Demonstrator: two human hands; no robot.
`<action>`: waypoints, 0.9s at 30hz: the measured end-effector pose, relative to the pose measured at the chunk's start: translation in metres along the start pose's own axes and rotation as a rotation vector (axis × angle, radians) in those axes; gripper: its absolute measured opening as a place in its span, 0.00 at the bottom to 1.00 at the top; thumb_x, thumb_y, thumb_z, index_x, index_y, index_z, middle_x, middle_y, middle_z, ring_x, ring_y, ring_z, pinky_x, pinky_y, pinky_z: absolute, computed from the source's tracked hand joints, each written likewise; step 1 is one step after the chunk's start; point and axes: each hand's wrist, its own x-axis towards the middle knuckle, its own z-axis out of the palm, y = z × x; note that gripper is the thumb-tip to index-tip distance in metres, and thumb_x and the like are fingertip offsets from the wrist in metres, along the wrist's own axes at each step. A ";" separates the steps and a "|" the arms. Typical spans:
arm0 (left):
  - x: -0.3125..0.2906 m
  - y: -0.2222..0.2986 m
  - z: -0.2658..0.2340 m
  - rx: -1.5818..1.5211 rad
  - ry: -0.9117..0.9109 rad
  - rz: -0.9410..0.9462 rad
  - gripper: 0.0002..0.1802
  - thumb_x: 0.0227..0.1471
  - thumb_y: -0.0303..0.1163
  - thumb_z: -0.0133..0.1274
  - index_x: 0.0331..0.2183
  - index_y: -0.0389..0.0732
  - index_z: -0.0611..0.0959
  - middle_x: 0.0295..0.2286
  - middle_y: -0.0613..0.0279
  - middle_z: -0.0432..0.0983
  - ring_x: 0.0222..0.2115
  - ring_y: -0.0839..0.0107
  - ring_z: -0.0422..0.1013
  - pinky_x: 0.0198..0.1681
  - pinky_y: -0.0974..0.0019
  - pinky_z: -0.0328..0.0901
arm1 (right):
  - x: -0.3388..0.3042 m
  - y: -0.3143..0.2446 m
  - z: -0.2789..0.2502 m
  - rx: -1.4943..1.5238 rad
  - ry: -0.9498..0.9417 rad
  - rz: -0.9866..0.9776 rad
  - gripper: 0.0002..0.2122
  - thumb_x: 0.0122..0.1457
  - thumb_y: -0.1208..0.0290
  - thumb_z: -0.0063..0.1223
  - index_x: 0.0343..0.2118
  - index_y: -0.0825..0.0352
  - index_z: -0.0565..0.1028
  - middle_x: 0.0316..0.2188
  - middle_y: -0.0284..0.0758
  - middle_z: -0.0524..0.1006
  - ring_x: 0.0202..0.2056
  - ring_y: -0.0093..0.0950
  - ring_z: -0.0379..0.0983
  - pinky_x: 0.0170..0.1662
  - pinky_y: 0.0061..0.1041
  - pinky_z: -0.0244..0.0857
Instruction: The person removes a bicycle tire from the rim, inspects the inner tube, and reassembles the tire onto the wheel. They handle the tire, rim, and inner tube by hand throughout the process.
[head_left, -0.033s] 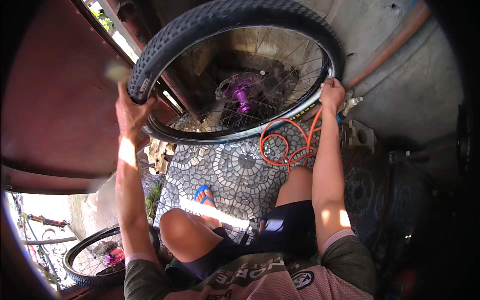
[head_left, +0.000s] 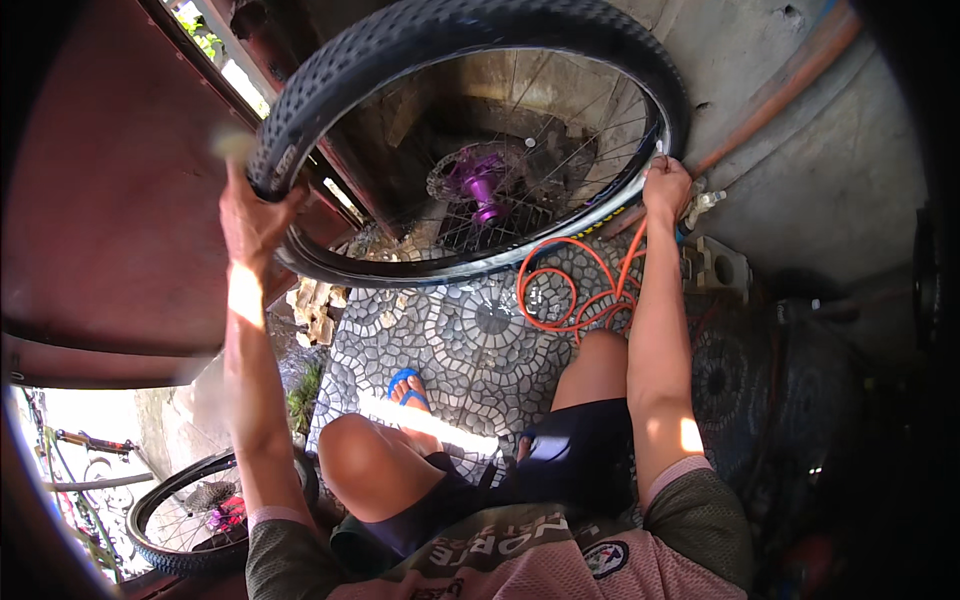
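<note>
A bicycle wheel [head_left: 520, 30] with a knobby black tyre, thin spokes, a brake disc and a purple hub [head_left: 483, 195] is held up tilted in front of me. My left hand [head_left: 255, 215] is wrapped around the tyre at its left side. A pale blurred patch shows above that hand, too smeared to make out. At the wheel's right side, my right hand [head_left: 665, 185] closes in a pinch on the rim, where a small light-coloured bit shows above the fingertips.
An orange hose [head_left: 550, 325] lies coiled on the pebble-mosaic floor [head_left: 400, 330]. Next to it are a tap [head_left: 708, 200] and a concrete block [head_left: 722, 268] by the wall. A second wheel [head_left: 180, 555] lies lower left, beneath a red metal panel [head_left: 110, 220]. Broken stone pieces [head_left: 315, 310] lie left.
My left hand has shifted slightly left and the wheel's left side moved with it. My right hand stays at nearly the same spot on the rim.
</note>
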 end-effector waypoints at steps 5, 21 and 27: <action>0.061 0.090 -0.024 0.215 0.016 0.308 0.36 0.45 0.43 0.71 0.54 0.43 0.77 0.40 0.46 0.83 0.40 0.53 0.81 0.45 0.55 0.74 | -0.011 0.043 0.025 -0.474 -0.012 0.010 0.15 0.64 0.57 0.52 0.49 0.59 0.76 0.38 0.49 0.84 0.42 0.53 0.81 0.46 0.50 0.73; 0.070 0.025 0.011 0.007 -0.194 0.194 0.41 0.46 0.47 0.71 0.57 0.37 0.77 0.42 0.48 0.81 0.41 0.59 0.80 0.48 0.57 0.72 | -0.216 0.157 0.206 -0.769 -0.887 -0.207 0.15 0.65 0.68 0.45 0.52 0.64 0.75 0.41 0.51 0.83 0.45 0.51 0.81 0.49 0.49 0.75; 0.027 -0.145 0.020 -0.434 -0.071 -0.159 0.45 0.52 0.53 0.69 0.60 0.33 0.74 0.48 0.53 0.79 0.48 0.67 0.73 0.55 0.64 0.66 | -0.195 0.168 0.174 -0.729 -1.046 -0.336 0.18 0.63 0.70 0.46 0.56 0.59 0.76 0.47 0.43 0.82 0.49 0.46 0.79 0.53 0.46 0.73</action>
